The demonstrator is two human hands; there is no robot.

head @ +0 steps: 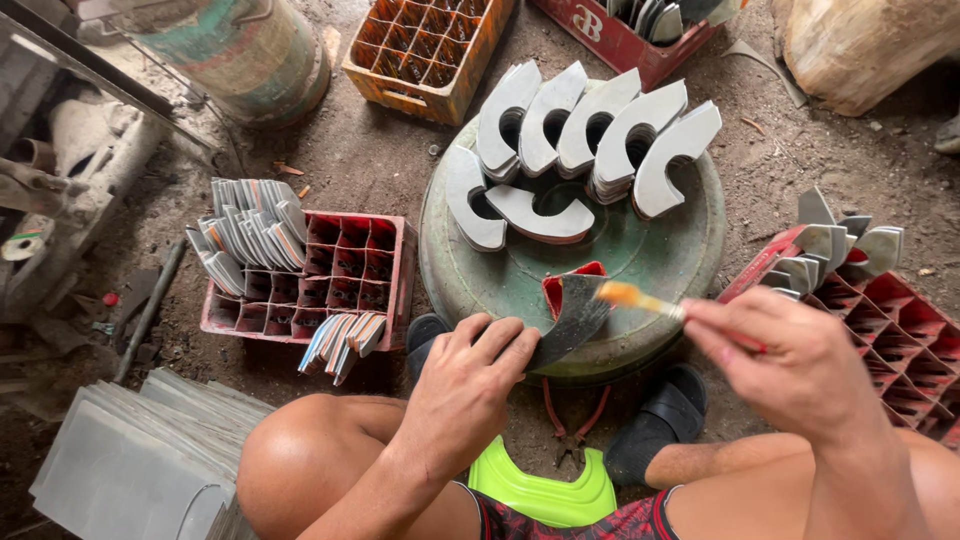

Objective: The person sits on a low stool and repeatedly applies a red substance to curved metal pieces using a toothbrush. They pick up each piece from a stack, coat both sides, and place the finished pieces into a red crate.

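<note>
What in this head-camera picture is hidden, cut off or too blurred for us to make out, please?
- Brush, head view: motion-blurred; its handle is hidden inside the right hand.
- Dark blade: its near end is covered by the left hand.
- Small red container: mostly behind the blade, so its contents cannot be told.
- Pliers on the ground: partly hidden under the round green drum.
- Red crate at right: cut off by the frame edge.

workshop; dirt floor (380, 160); stacked metal blades (590, 130); crates (350, 280) of cut pieces
</note>
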